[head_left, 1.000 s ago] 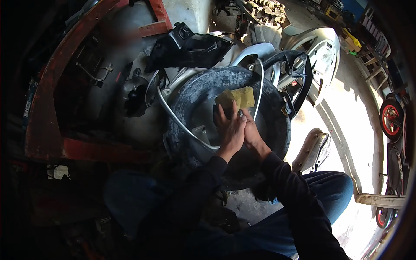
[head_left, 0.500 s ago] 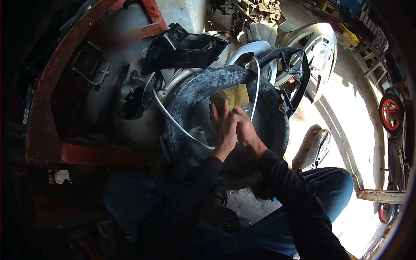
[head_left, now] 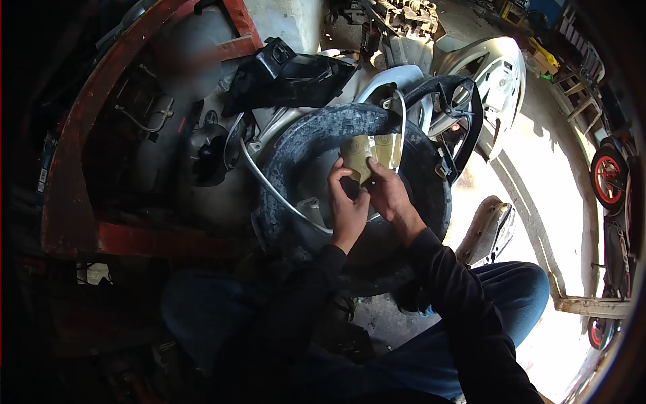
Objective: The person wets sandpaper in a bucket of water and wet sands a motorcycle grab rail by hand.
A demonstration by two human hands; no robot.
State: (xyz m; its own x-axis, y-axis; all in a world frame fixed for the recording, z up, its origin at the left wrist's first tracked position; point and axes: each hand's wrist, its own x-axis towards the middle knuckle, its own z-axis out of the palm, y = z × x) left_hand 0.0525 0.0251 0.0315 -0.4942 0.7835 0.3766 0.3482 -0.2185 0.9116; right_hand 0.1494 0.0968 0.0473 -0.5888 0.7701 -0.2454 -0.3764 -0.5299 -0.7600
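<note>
A sheet of tan sandpaper (head_left: pixel 385 149) with printing on its back is between my hands, its upper part bent over. My left hand (head_left: pixel 349 210) pinches its lower left side. My right hand (head_left: pixel 392 194) grips its lower right edge, thumb on top. Both hands are above a large black tub (head_left: pixel 286 151) with whitish residue on its wall. A pale curved tube-like part (head_left: pixel 281 203) lies across the tub, with a bracket showing inside, below and left of the sheet. The tub's bottom is partly hidden by my hands and forearms.
A red metal frame (head_left: pixel 64 175) stands at the left. Behind the tub lie a black plastic panel (head_left: pixel 296 81) and a black curved part (head_left: pixel 471 111). A silver fairing (head_left: pixel 494 71) is at the far right back. A dusty elongated part (head_left: pixel 486 229) lies right of the tub.
My hands have moved apart slightly, with the fingers now pinching the sandpaper's lower edges. The sheet has shifted right and its printed face shows more.
</note>
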